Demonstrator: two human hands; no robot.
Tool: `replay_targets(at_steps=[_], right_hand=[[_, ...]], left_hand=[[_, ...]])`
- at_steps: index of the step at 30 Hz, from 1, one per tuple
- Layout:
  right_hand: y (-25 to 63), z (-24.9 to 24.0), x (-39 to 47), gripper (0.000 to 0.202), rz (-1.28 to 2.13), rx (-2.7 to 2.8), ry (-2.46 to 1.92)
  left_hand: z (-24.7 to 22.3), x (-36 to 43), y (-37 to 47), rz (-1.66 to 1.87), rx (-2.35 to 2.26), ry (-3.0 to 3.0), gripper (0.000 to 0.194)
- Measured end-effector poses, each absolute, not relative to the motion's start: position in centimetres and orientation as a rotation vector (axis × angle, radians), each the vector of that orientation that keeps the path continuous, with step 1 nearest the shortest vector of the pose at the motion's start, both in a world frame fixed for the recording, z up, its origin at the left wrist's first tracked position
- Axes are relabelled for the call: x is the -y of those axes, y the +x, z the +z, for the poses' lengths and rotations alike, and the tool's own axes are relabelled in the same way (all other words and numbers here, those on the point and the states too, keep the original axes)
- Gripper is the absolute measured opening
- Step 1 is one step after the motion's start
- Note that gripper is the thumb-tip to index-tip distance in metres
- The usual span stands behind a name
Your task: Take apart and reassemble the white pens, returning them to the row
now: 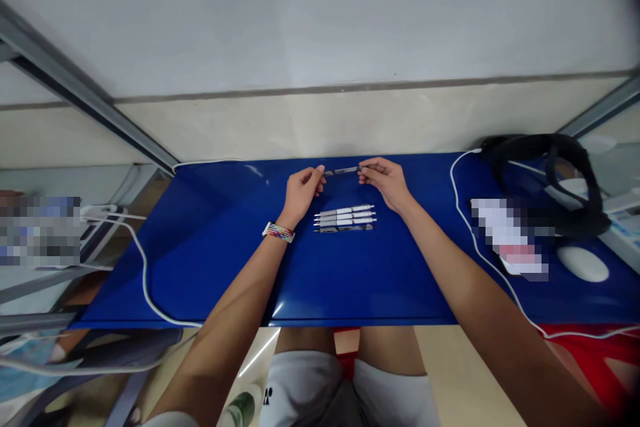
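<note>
A dark pen [343,171] is held level between my two hands, above the back part of the blue table. The fingers of my left hand [305,189] pinch its left end; a colourful band is on that wrist. My right hand [384,178] grips the pen's right end between thumb and fingers. Nearer to me, several pens lie side by side in a row: white ones [345,215] at the back and a dark one [344,229] at the front, all pointing left and right.
On the right of the blue table [320,287] are a black headband-like strap [580,213], a blurred-out phone-like object [513,237], a white mouse [583,263] and a white cable [465,213]. Another white cable [145,273] crosses the left side. A wall rises behind.
</note>
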State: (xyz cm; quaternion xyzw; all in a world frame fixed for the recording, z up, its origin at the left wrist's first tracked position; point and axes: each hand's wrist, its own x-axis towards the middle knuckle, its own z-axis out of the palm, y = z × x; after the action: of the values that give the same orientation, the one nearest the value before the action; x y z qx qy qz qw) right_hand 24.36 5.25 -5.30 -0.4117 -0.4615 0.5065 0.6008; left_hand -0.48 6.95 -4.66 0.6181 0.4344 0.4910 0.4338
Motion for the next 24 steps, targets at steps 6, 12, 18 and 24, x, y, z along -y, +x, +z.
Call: replay_targets(at_steps=[6,12,18,24], right_hand=[[24.4,-5.3,-5.6,0.041,1.148,1.091,-1.004],[24.6,-5.9,-6.3,0.031,1.121,1.16,-1.013],[24.7,-5.7,-6.4,0.031,1.105,1.184,-1.04],[24.8,-5.9,-6.5,0.039,1.086,1.189,-1.04]], left_hand=[[-5.4,-7.5,-0.5,1.242,-1.051,1.571,0.026],[-6.2,-8.4,-0.3,1.253,-1.061,1.627,0.021],[-6.5,-8.9,0.0,1.288,-1.055,1.582,0.024],[-5.9,-8.3,0.3,1.289,-1.051,1.573,0.05]])
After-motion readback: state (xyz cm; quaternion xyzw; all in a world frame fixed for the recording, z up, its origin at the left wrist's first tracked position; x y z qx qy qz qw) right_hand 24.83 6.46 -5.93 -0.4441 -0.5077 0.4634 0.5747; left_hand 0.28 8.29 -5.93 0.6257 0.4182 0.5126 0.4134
